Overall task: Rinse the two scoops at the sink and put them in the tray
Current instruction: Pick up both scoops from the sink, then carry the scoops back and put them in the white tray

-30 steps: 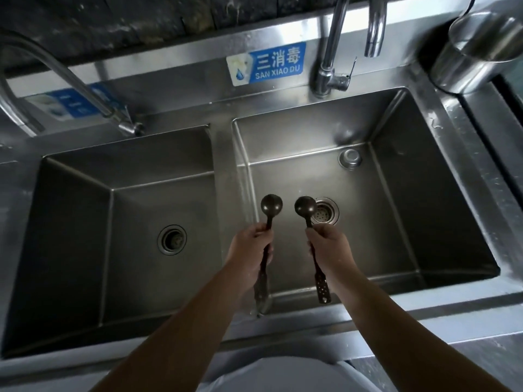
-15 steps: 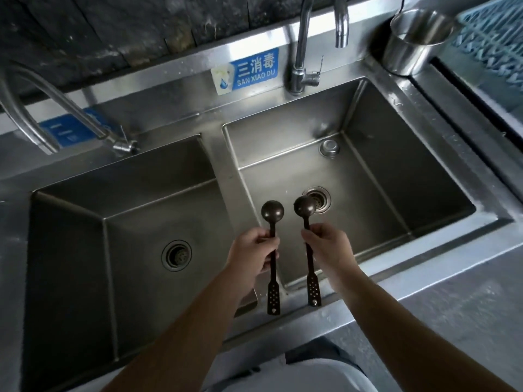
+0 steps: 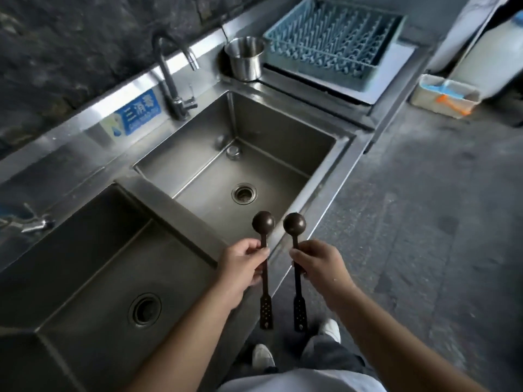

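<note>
I hold two dark long-handled scoops upright, bowls up. My left hand (image 3: 243,264) grips the left scoop (image 3: 263,222) by its stem, and my right hand (image 3: 318,263) grips the right scoop (image 3: 294,223) the same way. Both scoops hang over the front right corner of the right sink basin (image 3: 283,142), side by side and a hand's width apart. Their perforated handle ends point down over the sink's front edge. A blue pegged tray (image 3: 334,38) lies on the steel counter at the far right, well beyond both hands.
A left basin (image 3: 70,264) lies beside the right one. A curved tap (image 3: 172,75) stands behind the right basin. A steel pot (image 3: 246,59) sits between tap and tray. On the floor at right are a small bin (image 3: 444,94) and my shoes.
My view has swung right, bringing the blue tray and floor into sight. Both hands with their scoops have shifted from over the basin's middle to its front right corner.
</note>
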Tool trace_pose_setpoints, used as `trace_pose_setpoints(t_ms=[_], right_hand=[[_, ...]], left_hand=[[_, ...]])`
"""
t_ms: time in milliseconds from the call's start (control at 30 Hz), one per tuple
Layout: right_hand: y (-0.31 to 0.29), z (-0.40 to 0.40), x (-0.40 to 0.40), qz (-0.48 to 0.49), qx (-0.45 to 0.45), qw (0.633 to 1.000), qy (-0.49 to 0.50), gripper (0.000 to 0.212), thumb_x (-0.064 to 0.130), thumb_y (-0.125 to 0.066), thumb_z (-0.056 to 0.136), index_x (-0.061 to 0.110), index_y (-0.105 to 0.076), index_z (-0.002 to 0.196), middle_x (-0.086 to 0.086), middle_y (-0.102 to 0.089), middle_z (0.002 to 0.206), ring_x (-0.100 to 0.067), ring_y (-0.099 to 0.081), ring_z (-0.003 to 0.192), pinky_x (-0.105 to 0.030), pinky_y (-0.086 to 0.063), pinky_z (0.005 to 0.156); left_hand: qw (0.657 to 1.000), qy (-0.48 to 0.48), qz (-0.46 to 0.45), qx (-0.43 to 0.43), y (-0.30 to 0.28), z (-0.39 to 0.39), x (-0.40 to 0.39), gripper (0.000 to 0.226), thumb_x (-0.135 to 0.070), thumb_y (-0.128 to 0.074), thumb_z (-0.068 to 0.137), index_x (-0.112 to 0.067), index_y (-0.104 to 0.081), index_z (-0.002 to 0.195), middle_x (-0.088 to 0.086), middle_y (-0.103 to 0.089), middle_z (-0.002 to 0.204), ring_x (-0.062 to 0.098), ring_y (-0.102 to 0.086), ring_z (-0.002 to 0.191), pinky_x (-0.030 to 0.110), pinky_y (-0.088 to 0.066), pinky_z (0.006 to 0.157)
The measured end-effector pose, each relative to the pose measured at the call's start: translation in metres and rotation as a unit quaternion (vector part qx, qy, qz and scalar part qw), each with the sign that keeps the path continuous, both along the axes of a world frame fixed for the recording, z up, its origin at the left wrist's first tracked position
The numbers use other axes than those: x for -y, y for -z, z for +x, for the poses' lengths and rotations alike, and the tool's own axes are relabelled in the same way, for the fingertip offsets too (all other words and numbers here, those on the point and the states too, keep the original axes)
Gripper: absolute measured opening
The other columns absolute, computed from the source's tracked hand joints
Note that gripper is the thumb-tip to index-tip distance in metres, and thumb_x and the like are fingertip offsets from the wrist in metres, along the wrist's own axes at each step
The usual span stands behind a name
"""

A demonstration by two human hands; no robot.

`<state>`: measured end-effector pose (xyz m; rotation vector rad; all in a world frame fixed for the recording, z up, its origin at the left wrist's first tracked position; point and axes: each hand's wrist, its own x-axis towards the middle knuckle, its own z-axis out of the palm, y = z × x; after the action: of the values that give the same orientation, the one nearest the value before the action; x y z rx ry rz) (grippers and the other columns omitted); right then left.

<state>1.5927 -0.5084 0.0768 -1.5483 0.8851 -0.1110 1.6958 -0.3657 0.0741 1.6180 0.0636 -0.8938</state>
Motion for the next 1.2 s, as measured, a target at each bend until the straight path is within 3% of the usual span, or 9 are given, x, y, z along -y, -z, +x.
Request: trace_pose_setpoints(t_ms=[167, 333, 500, 633, 733, 867, 967, 1200], right_hand=[[-0.004, -0.070, 0.014, 0.019, 0.033, 0.994, 0.100, 0.010, 0.017, -0.074, 0.084, 0.015, -0.075, 0.074, -0.001, -0.062, 0.058, -0.012, -0.053, 0.052, -0.028, -0.042, 0.051], [-0.010, -0.161, 0.031, 0.000, 0.051, 0.979, 0.198, 0.012, 0.018, -0.074, 0.084, 0.019, -0.075, 0.072, 0.000, -0.062, 0.056, -0.013, -0.052, 0.052, -0.030, -0.040, 0.054], [-0.024, -0.281, 0.041, -0.016, 0.070, 0.948, 0.311, 0.016, 0.012, -0.074, 0.085, 0.015, -0.072, 0.069, 0.001, -0.065, 0.058, -0.010, -0.053, 0.052, -0.024, -0.043, 0.051], [-0.030, -0.406, 0.027, -0.015, 0.076, 0.912, 0.403, 0.008, 0.009, -0.072, 0.086, 0.002, -0.073, 0.083, -0.001, -0.064, 0.062, -0.010, -0.054, 0.056, -0.024, -0.042, 0.054], [-0.033, -0.508, 0.009, -0.012, 0.059, 0.877, 0.477, 0.009, 0.011, -0.072, 0.087, 0.003, -0.074, 0.086, 0.002, -0.065, 0.062, -0.006, -0.056, 0.054, -0.020, -0.043, 0.053], [-0.030, -0.630, -0.021, -0.022, 0.021, 0.818, 0.574, 0.008, 0.021, -0.073, 0.086, 0.016, -0.074, 0.079, 0.003, -0.068, 0.066, -0.007, -0.060, 0.058, -0.025, -0.047, 0.058], [-0.025, -0.705, -0.050, -0.019, 0.032, 0.759, 0.650, 0.009, 0.020, -0.073, 0.086, 0.016, -0.074, 0.078, 0.004, -0.071, 0.063, -0.002, -0.062, 0.053, -0.017, -0.046, 0.050], [-0.025, -0.829, -0.097, -0.014, 0.033, 0.623, 0.781, 0.010, 0.021, -0.072, 0.087, 0.018, -0.074, 0.077, -0.001, -0.072, 0.063, -0.005, -0.060, 0.051, -0.017, -0.045, 0.049]], left_hand=[[0.991, 0.126, -0.016, 0.037, -0.015, -0.046, 0.041, 0.020, -0.016, -0.070, 0.086, -0.033, -0.072, 0.074, -0.009, -0.066, 0.063, 0.010, -0.064, 0.059, 0.023, -0.046, 0.046], [0.971, 0.233, -0.021, 0.056, -0.026, -0.119, 0.084, 0.013, -0.010, -0.069, 0.087, -0.020, -0.070, 0.079, -0.008, -0.067, 0.060, 0.009, -0.064, 0.055, 0.021, -0.046, 0.043], [0.932, 0.355, -0.020, 0.075, -0.037, -0.222, 0.128, 0.006, -0.011, -0.069, 0.088, -0.016, -0.069, 0.085, -0.008, -0.068, 0.060, 0.007, -0.065, 0.057, 0.026, -0.049, 0.048], [0.892, 0.448, -0.019, 0.064, -0.036, -0.340, 0.152, 0.009, -0.008, -0.069, 0.088, -0.015, -0.068, 0.081, -0.004, -0.066, 0.061, 0.008, -0.063, 0.052, 0.021, -0.044, 0.043], [0.848, 0.528, -0.017, 0.036, -0.034, -0.438, 0.162, 0.014, -0.008, -0.068, 0.088, -0.018, -0.070, 0.078, -0.001, -0.065, 0.064, 0.013, -0.062, 0.055, 0.026, -0.045, 0.050], [0.784, 0.620, -0.010, 0.018, -0.029, -0.567, 0.171, 0.023, -0.009, -0.068, 0.088, -0.024, -0.074, 0.071, -0.004, -0.066, 0.062, 0.012, -0.064, 0.056, 0.029, -0.052, 0.052], [0.719, 0.695, -0.008, 0.005, -0.030, -0.654, 0.170, 0.026, -0.011, -0.069, 0.088, -0.031, -0.075, 0.072, -0.005, -0.068, 0.064, 0.012, -0.066, 0.060, 0.028, -0.053, 0.053], [0.588, 0.809, -0.001, 0.005, -0.029, -0.816, 0.174, 0.007, -0.015, -0.069, 0.088, -0.022, -0.071, 0.086, -0.007, -0.068, 0.062, 0.011, -0.068, 0.062, 0.030, -0.055, 0.060]])
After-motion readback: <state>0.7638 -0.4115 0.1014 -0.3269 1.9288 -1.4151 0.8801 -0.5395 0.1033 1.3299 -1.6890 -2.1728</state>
